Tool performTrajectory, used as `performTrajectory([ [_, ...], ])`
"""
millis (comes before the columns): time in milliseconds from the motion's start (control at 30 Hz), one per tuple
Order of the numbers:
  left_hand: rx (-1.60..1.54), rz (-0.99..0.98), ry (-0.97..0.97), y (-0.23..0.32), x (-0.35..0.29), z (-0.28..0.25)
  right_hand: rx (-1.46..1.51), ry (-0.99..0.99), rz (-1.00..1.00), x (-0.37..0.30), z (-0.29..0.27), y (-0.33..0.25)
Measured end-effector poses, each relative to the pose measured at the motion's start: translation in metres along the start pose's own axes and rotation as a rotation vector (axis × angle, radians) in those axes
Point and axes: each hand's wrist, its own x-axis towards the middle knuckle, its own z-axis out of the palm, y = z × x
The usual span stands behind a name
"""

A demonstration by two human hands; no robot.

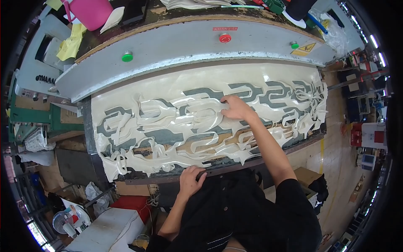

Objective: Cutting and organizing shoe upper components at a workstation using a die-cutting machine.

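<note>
While a cream sheet (168,90) of thin, glossy material is spread across the dark bed of a cutting press (88,138), most of it is seen cut through into looping, hooked strips with dark gaps between them. Along the near edge the offcuts are curled and tangled, hanging slightly over the bed's front. The right hand (236,107) is laid flat on the cut strips near the sheet's middle, its fingers (224,100) narrowly spread and pressed down on the material, nothing being gripped. The left hand (191,179) is rested on the dark front rail (235,167) just below the hanging offcuts, fingers curled over its edge and clear of the sheet.
</note>
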Motion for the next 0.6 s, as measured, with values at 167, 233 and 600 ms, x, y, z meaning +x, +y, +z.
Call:
performTrajectory([
  [167,-0.006,-0.017,-0.03,0.0,0.0,0.0,-0.052,0.139,-0.054,-0.001,0.02,0.007],
  [233,0.001,0.002,-0.022,-0.001,0.0,-0.001,-0.092,0.163,-0.12,-0.003,0.026,0.007],
  [600,-0.191,-0.071,-0.024,0.004,0.001,-0.019,0.304,0.003,0.231,-0.076,0.02,0.004],
])
